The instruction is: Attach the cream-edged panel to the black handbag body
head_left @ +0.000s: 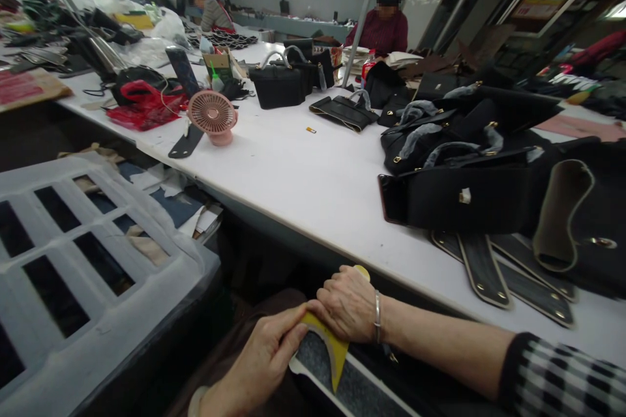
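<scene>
Below the table's front edge, over my lap, both hands grip a curved yellow strip (331,346) that lies on a dark grey bag panel (337,381) with a pale border. My right hand (348,303), with a silver bracelet at the wrist, is closed in a fist around the strip's upper end. My left hand (267,352) pinches the strip's lower part with thumb and fingers pressed on it.
A white worktable (293,169) holds a heap of black bag parts (479,163), black straps (484,267), finished black handbags (278,85), a pink desk fan (212,116) and a red bag (141,107). A grey plastic crate (83,260) stands at my left. Other people sit at the far end.
</scene>
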Demonstrator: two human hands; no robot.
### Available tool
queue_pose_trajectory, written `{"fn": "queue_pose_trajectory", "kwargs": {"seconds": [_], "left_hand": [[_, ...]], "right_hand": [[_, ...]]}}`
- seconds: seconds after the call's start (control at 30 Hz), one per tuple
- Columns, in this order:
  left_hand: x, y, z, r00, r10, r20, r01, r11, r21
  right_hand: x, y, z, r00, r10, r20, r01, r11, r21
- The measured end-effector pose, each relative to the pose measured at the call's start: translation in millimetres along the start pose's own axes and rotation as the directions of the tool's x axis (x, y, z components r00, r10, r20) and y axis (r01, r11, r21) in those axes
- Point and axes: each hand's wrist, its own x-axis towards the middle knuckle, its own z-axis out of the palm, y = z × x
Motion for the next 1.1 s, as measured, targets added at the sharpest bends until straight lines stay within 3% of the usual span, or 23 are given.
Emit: {"fn": "queue_pose_trajectory", "kwargs": {"seconds": [0.13, 0.3, 0.5, 0.57, 0.7, 0.8, 0.9, 1.0, 1.1], "left_hand": [[1, -1, 0, 1.0, -0.003, 0.025, 0.006, 0.99, -0.143], [9, -11, 1, 0.989, -0.135, 0.056, 0.145, 0.882, -0.447], [19, -16, 0, 0.98, -0.152, 0.126, 0.196, 0.838, -0.509], [20, -15, -1, 0.979, -0.134, 0.153, 0.194, 0.841, -0.506], [21, -13, -5, 0.978, -0.12, 0.173, 0.185, 0.881, -0.436], [23, -11, -6, 0.973, -0.13, 0.19, 0.19, 0.917, -0.349], [23, -7, -4, 0.975, -0.127, 0.18, 0.176, 0.94, -0.291], [22, -2, 0, 0.983, -0.106, 0.15, 0.144, 0.951, -0.275], [23, 2, 4, 0.991, -0.081, 0.103, 0.103, 0.968, -0.23]], "right_hand": [[-11, -12, 4, 0.993, 0.113, 0.015, -0.113, 0.993, 0.015], [-25, -23, 7, 0.975, 0.218, 0.045, -0.219, 0.975, 0.032], [-40, -20, 5, 0.967, 0.236, 0.091, -0.246, 0.962, 0.118], [-46, -13, 8, 0.942, 0.318, 0.111, -0.337, 0.89, 0.307], [-54, 2, 18, 0.809, 0.542, 0.228, -0.556, 0.579, 0.596], [-50, 4, 21, 0.818, 0.518, 0.249, -0.54, 0.544, 0.643], [-41, -2, 16, 0.827, 0.505, 0.246, -0.543, 0.606, 0.581], [-33, -10, 6, 0.839, 0.51, 0.19, -0.544, 0.77, 0.334], [-28, -18, -3, 0.861, 0.483, 0.16, -0.506, 0.843, 0.18]]}}
